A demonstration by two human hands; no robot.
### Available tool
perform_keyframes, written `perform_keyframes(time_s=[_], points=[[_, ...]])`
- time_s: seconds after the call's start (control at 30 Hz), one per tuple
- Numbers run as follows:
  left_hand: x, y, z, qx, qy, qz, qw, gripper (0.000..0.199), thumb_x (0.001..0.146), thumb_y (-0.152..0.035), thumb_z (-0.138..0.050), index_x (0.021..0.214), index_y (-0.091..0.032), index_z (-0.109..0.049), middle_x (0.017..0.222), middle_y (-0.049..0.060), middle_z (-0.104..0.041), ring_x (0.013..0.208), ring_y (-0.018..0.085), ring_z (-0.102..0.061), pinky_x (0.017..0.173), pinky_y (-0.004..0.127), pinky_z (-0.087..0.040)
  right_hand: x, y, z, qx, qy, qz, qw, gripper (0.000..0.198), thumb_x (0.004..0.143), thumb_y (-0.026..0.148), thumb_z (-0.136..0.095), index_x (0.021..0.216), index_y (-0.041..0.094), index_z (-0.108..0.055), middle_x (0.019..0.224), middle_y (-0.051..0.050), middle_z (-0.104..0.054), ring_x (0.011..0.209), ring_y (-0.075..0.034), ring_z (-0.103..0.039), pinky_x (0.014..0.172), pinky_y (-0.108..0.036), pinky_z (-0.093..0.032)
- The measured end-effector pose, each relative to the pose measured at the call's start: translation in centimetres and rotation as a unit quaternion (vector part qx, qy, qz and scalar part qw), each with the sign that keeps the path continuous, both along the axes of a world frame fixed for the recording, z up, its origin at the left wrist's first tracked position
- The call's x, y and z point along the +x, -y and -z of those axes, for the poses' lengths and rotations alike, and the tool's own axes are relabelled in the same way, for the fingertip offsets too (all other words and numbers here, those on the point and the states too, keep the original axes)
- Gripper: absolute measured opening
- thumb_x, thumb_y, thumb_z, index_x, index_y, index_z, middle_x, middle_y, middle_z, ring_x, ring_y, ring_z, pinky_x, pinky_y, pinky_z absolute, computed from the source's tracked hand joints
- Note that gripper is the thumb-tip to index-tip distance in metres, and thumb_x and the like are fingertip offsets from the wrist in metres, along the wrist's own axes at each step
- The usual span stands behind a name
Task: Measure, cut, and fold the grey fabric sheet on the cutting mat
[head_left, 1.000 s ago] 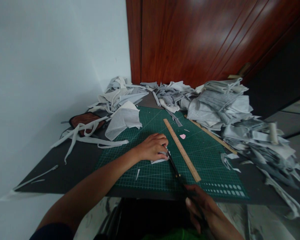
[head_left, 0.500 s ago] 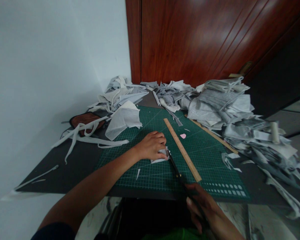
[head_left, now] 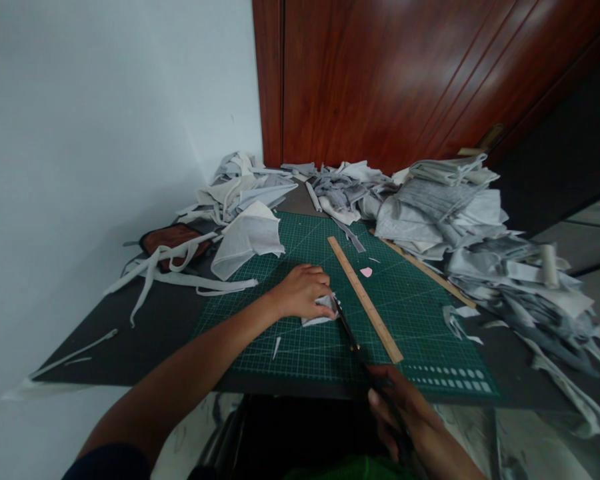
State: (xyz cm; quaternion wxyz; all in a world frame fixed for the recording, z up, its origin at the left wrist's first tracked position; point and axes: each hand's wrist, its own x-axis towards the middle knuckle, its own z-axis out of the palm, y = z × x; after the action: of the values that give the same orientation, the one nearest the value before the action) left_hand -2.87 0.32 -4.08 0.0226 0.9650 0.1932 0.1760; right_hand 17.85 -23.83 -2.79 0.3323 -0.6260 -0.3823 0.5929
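On the green cutting mat [head_left: 260, 327], a small grey-white piece of fabric [head_left: 316, 319] lies partly under my left hand [head_left: 305, 291]. The fingers of that hand are curled and press the piece down from above. My right hand [head_left: 403, 410] is wrapped round the handles of black scissors [head_left: 347, 325] near the table's front edge. Their blades point away from me, and the tips meet the right edge of the fabric beside my left fingers. The handle loops are mostly hidden by my right hand.
A wooden ruler [head_left: 365, 300] lies slantwise right of the scissors, with a pink scrap [head_left: 366, 272] beyond it. Another wooden ruler [head_left: 425, 268] borders a tall fabric pile [head_left: 440, 207]. More fabric [head_left: 247, 240] and a brown pouch [head_left: 173, 240] lie at left.
My right hand and the scissor handles have shifted slightly left. The left hand stays on the fabric in the same place.
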Motion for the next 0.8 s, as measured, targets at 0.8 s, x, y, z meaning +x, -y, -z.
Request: perform_keyframes(time_s=[0.8], points=[[-0.1,0.0,0.4,-0.036,0.025,-0.021,0.999,0.044,0.079,-0.067,-0.08,0.093,-0.025,-0.08,0.089,0.001,-0.072,0.092,0.02,-0.064,0.081,0.033,-0.039,0.1,-1.0,0.1,0.003,-0.014,-0.011,1.0,0.063,0.084,0.077,-0.066,0.114,0.024,-0.051,0.065,0.011,-0.048,0.043,-0.008,-0.044,0.046,-0.024,-0.035]])
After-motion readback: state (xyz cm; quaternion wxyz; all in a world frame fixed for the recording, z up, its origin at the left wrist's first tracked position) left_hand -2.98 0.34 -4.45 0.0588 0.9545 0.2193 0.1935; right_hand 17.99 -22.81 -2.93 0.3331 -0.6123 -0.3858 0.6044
